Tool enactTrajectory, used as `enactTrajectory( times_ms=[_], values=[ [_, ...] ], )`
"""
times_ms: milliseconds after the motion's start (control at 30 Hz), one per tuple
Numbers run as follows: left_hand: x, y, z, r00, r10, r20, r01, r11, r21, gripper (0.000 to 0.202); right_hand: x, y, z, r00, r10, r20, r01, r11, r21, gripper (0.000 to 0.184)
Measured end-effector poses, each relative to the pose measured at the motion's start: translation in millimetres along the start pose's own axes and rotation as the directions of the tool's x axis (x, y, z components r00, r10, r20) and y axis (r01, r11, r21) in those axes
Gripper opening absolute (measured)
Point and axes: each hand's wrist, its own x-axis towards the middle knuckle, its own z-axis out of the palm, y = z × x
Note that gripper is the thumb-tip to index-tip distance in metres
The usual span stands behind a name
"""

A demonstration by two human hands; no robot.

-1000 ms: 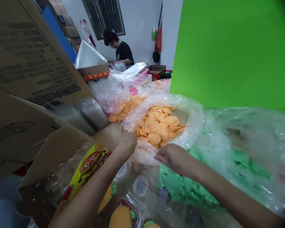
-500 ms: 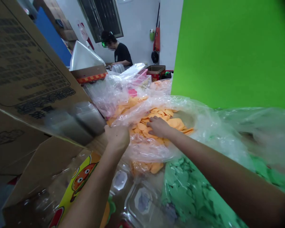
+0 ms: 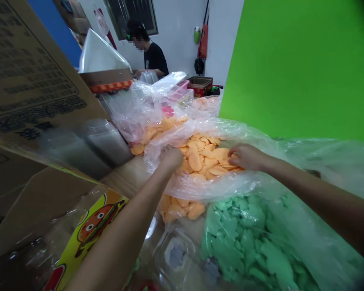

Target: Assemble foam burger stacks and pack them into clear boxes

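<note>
Orange discs (image 3: 202, 159) lie heaped in a clear plastic bag (image 3: 197, 188) as a person's two bare hands work apart at its open mouth. The left hand (image 3: 170, 158) bunches at the near lip, closed on film or discs, which cannot be told; the right hand (image 3: 249, 157) rests half-open at the pile's far side. Green pieces (image 3: 236, 238) fill a second bag (image 3: 291, 226) just below, beside a clear moulded tray (image 3: 173, 254) and a burger-printed yellow card (image 3: 94, 226); a co-worker (image 3: 154, 58) stands beyond.

Left hand (image 3: 171, 158), right hand (image 3: 248, 157) bare; slim forearms (image 3: 318, 182) bare to frame edge
</note>
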Motion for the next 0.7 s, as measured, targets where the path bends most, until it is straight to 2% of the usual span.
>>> enactTrajectory(
  times_ms=[100, 233, 367, 467, 567, 700],
  values=[
    [-4.3, 1.5, 3.4, 0.993, -0.097, -0.060, 0.100, 0.994, 0.044, 0.034, 9.4, -28.8, -3.8, 0.996, -0.051, -0.074, 0.055, 0.997, 0.052, 0.026],
    [-6.5, -0.2, 4.7, 0.986, -0.140, -0.091, 0.142, 0.990, 0.012, 0.036, 37.1, -75.5, -0.2, 0.989, -0.041, -0.142, 0.059, 0.990, 0.128, 0.031],
    [-6.0, -0.5, 0.6, 0.990, -0.131, -0.057, 0.123, 0.985, -0.119, 0.034, 62.7, -102.8, 16.8, 0.987, 0.009, -0.158, 0.017, 0.987, 0.161, 0.032],
    [-3.6, -1.8, -2.2, 0.993, -0.114, 0.013, 0.112, 0.943, -0.313, 0.030, 66.6, -107.3, 27.4, 0.986, -0.058, -0.155, 0.084, 0.983, 0.164, 0.030],
    [0.4, -5.3, -5.5, 0.993, -0.094, 0.076, 0.120, 0.811, -0.572, 0.027, 61.7, -103.4, 28.6, 0.977, -0.148, -0.155, 0.172, 0.973, 0.155, 0.030],
    [-3.7, -8.2, -19.4, 0.993, -0.047, 0.111, 0.119, 0.518, -0.847, 0.024, 55.1, -97.3, 20.0, 0.976, -0.159, -0.146, 0.176, 0.978, 0.115, 0.031]
  ],
)
